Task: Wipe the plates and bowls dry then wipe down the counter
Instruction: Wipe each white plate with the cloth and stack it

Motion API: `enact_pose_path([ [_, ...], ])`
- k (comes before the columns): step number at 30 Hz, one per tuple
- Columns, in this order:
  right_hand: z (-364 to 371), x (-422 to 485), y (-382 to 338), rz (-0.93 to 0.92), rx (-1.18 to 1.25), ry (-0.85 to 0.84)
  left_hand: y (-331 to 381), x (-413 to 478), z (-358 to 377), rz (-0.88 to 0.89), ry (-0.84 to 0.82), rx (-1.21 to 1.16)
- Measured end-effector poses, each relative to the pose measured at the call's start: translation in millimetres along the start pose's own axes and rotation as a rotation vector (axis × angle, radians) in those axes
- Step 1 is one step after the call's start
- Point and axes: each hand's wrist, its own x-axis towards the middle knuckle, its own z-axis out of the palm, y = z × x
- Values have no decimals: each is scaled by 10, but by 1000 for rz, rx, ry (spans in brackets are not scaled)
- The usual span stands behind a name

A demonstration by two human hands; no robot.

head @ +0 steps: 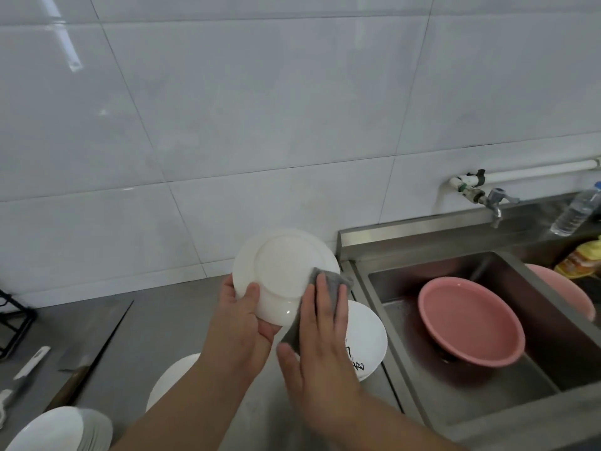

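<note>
I have the left hand [242, 315] curled round the lower left rim of a small round white ceramic plate [283, 265], thumb laid across its underside and fingers hidden behind; the plate is held tilted above the right end of the grey steel worktop [156, 320], clear of it, with its underside turned toward me. The right hand [320, 323] lies flat, fingers straight and close together, pressing a folded grey cloth [328, 275] against the plate's lower right edge; it pinches nothing, the cloth being trapped between palm and plate.

I judge the step in hand to be drying the back of this plate, with the task well short of done; a white ceramic bowl with black markings [367, 333] sits on the worktop just beneath the right hand, beside the steel sink [553, 320]; a stack of white plates [65, 428] rests toward the worktop's near left; which of these are dry I cannot tell.

To do it well I would sweep the cloth in arcs round the foot ring, where water tends to gather, then run it along the rim; the left hand should turn the plate by small shifts of grip, so the patch under the thumb gets wiped too; the push of the right palm wants meeting by the fingers behind, since wet glaze is likely to slip; I would work low over the worktop, not over the bowl or the sink.
</note>
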Motion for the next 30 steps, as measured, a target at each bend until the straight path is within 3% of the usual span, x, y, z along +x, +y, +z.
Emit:
enact_pose_path([
  [5, -398, 497, 548, 362, 248, 50, -184, -2, -47, -97, -42, 36],
  [10, -755, 435, 1005, 457, 162, -162, -381, 75, -169, -168, -93, 160],
  [18, -783, -47, 1609, 785, 295, -497, -967, 155, -245, -135, 39, 775],
  [21, -780, -119, 1750, 909, 422, -445, -1154, 166, -143, -94, 79, 945],
  [26, -882, -119, 1872, 938, 445, -349, -1387, 158, -55, -72, 16, 979],
  [30, -837, -165, 2062, 929, 560, -292, -1493, 103, 1, -152, -58, 741],
])
